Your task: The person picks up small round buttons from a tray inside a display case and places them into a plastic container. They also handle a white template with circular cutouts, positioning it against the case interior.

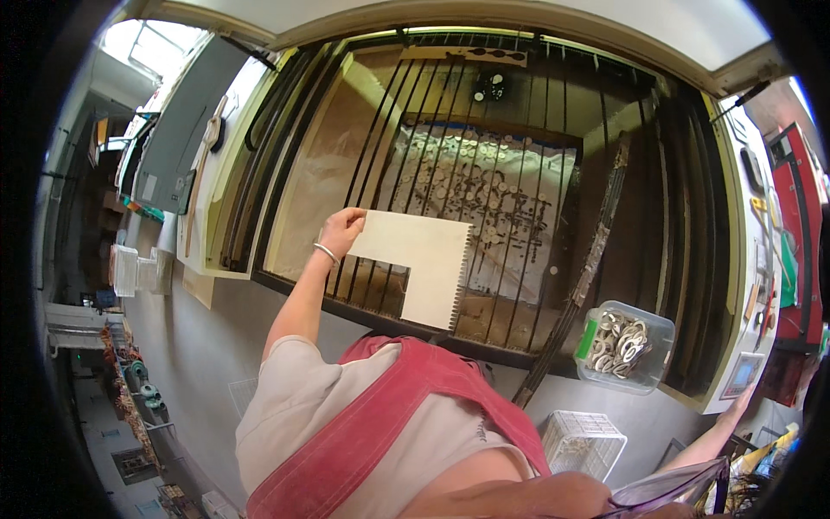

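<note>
An L-shaped pale wooden sheet (421, 264) is gripped by the left hand (341, 232) above black metal slats (519, 173).
The right hand (742, 405) is rested near a clear tub of rings (624, 346); its grasp cannot be told.

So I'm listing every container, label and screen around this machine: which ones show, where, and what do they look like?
Clear plastic tub: on the machine's front edge at right, rectangular, full of pale rings, a green label at its left end.
Small screen: on the machine's right control panel near the right hand, square, bluish-grey in a white surround.
White basket: below the tub, boxy, lattice-walled.
Left hand holds only a cream L-shaped sheet, unlabelled.
</note>
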A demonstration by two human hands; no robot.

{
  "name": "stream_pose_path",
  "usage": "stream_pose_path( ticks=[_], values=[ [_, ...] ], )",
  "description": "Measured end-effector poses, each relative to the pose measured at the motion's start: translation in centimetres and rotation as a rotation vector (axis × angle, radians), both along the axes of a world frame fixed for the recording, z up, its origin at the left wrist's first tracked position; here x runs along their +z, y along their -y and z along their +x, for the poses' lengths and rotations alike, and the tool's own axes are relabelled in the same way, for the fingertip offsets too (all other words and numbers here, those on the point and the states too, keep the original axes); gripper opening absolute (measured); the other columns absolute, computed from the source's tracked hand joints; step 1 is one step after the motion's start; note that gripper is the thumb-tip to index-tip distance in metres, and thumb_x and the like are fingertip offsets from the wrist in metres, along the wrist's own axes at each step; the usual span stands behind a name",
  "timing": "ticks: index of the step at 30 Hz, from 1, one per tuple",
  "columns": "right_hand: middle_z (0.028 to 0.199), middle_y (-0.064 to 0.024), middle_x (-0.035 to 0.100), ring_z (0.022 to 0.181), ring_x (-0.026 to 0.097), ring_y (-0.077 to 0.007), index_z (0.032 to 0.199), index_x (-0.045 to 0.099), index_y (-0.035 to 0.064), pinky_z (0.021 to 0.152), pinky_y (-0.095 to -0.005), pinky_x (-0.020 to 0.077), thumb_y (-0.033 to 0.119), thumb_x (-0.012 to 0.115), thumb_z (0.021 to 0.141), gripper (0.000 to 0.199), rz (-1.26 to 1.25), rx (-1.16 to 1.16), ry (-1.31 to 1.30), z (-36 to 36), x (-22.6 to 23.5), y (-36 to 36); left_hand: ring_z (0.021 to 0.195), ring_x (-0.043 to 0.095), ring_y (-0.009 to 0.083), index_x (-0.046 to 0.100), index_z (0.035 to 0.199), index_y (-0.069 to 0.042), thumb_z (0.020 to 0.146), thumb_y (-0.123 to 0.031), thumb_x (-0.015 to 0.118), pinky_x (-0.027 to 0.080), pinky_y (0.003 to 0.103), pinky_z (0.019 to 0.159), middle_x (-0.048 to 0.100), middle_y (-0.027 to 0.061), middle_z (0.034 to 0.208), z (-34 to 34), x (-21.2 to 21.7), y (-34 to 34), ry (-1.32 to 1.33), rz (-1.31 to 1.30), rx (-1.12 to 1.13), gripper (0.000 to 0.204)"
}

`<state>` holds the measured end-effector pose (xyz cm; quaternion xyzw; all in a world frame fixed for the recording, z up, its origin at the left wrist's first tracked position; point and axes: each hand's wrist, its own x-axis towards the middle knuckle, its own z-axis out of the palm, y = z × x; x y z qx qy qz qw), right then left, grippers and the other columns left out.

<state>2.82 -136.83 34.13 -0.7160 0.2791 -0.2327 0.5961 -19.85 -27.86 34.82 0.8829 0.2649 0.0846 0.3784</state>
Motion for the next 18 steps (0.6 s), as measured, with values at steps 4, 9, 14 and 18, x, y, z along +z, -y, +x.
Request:
stream_pose_path(
  ticks=[4,9,14,18],
  values=[
    [0.126,-0.0174,0.063,0.116,0.06,-0.0282,0.131,0.057,-0.0062,0.102,-0.0384,0.0446,0.038,0.056,0.1,0.054,-0.737,-0.278,-0.137,2.1,4.0,-3.5,0.085,0.068,0.0133,0.067,0.114,0.003,0.093,-0.013,0.066,0.055,0.029,0.077,0.072,0.0084,0.093,-2.2,-2.1,-3.8,0.022,-0.054,0.071,0.026],
    [0.132,-0.021,0.059,0.123,0.054,-0.034,0.132,0.056,-0.003,0.108,-0.0423,0.0384,0.027,0.058,0.099,0.044,-1.167,-0.068,0.404,-0.8,14.0,-37.2,0.083,0.068,0.0138,0.067,0.114,0.004,0.094,-0.011,0.066,0.055,0.028,0.076,0.072,0.0086,0.093,-5.2,-2.9,-7.3,0.096,-0.13,0.159,0.026],
    [0.137,-0.0199,0.056,0.129,0.052,-0.0337,0.135,0.053,-0.0035,0.111,-0.0419,0.0378,0.011,0.062,0.095,0.044,-1.121,0.356,0.382,-6.8,9.6,-59.1,0.081,0.067,0.0121,0.068,0.113,0.003,0.093,-0.011,0.066,0.054,0.027,0.075,0.072,0.0071,0.09,-6.3,-4.2,-12.4,0.144,-0.148,0.171,0.024],
    [0.148,-0.0202,0.045,0.139,0.04,-0.0366,0.142,0.045,-0.0024,0.116,-0.049,0.0265,0.018,0.062,0.094,0.055,-1.127,0.676,0.115,-13.8,1.4,-71.8,0.082,0.067,0.0117,0.068,0.114,0.002,0.093,-0.011,0.065,0.054,0.027,0.076,0.072,0.0072,0.091,-7.3,-7.3,-19.2,0.19,-0.241,0.192,0.025]
  ],
)
